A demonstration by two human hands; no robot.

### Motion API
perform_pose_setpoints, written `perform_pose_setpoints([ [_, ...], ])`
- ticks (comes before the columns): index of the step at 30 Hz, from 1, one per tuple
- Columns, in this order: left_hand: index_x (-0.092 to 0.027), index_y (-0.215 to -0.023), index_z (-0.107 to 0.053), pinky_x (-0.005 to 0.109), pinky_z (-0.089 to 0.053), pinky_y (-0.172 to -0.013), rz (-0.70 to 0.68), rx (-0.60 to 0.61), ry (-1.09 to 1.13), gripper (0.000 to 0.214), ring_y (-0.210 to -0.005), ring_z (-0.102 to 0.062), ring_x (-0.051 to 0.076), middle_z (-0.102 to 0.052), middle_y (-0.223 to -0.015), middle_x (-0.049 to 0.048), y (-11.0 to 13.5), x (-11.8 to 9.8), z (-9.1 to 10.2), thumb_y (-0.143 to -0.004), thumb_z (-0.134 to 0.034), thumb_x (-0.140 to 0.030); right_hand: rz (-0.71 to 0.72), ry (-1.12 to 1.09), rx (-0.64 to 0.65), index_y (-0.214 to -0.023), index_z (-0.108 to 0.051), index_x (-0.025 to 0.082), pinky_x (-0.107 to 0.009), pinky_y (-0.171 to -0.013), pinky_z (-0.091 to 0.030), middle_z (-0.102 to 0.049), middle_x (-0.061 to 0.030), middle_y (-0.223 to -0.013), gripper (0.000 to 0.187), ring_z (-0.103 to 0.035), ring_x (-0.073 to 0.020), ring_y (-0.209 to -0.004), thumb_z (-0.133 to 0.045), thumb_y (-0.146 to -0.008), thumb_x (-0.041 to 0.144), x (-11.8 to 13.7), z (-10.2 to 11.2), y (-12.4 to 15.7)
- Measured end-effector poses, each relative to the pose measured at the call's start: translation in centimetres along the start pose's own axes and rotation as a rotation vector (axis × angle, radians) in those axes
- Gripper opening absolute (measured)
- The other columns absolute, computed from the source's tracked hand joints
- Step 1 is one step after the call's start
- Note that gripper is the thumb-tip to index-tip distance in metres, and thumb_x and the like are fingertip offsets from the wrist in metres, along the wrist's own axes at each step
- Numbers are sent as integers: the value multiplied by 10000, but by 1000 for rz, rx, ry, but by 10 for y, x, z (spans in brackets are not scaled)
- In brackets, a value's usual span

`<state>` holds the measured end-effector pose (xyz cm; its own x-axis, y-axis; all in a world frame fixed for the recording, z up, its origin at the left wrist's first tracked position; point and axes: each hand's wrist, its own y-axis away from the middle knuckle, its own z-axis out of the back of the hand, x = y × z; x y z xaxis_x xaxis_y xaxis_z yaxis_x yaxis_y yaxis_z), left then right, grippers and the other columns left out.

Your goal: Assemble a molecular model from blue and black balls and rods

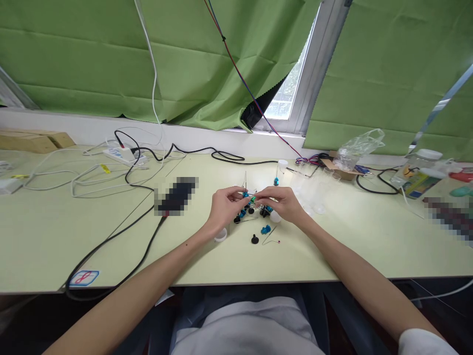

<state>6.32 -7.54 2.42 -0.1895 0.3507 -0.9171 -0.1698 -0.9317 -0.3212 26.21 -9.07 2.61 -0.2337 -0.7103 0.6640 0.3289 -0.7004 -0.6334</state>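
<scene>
Both my hands meet over the middle of the pale green table [55,236]. My left hand [223,205] is closed in a pinch on a small blue part with a thin wire [246,194]. My right hand [280,203] is closed in a pinch on the other end of the same small piece, where a green bit [253,199] shows. Below my fingers lie several small blue and black parts, among them a blue one [265,229], a black knob [254,239] and a thin pin [271,236]. A white round cap [220,235] lies under my left wrist.
A black cable [121,266] runs from a blurred dark device [176,195] off the front edge. A white power strip [121,155] and white cords lie back left. Clear cups [318,190], a plastic bag [356,148] and bottles [419,177] stand at the right. Green curtains hang behind.
</scene>
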Motion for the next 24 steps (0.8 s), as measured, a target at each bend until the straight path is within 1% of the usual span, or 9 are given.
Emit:
perform_pose_setpoints([
  [4, -131, -916, -754, 253, -462, -489, -12, 1, -12, 328, -517, -554, 129, -676, -673, 50, -1, 3, -1, -693, -771, -370, 0, -15, -59, -959, -783, 253, -314, -686, -572, -755, -27, -778, 128, -715, -182, -693, -719, -855, 289, -2, -2, 1],
  [7, -134, -918, -759, 257, -474, -502, -29, -3, -35, 328, -533, -570, 138, -680, -675, 53, -1, 4, -1, -698, -767, -378, 25, 39, -86, -935, -781, 244, -309, -669, -564, -748, -26, -753, 125, -705, -177, -667, -717, -855, 316, -3, -3, 1],
  [12, -136, -905, -764, 278, -518, -569, -80, -23, -74, 343, -609, -624, 173, -694, -691, 64, 0, 6, -1, -687, -779, -399, 16, 148, -148, -831, -766, 222, -283, -576, -523, -716, -20, -680, 161, -645, -146, -548, -697, -864, 364, -2, -6, 1],
  [18, -142, -910, -767, 284, -533, -603, -143, -45, -126, 307, -627, -624, 172, -699, -696, 57, 0, 9, -3, -710, -763, -375, -96, 146, -145, -738, -706, 202, -258, -509, -474, -641, 12, -580, 267, -588, -119, -468, -610, -918, 375, 0, -9, 2],
  [24, -146, -909, -766, 285, -542, -624, -190, -66, -146, 273, -636, -626, 169, -705, -707, 53, 1, 8, -3, -724, -752, -347, -234, -26, -177, -727, -673, 196, -261, -480, -474, -631, 14, -598, 293, -578, -118, -439, -629, -895, 431, 1, -12, 2],
])
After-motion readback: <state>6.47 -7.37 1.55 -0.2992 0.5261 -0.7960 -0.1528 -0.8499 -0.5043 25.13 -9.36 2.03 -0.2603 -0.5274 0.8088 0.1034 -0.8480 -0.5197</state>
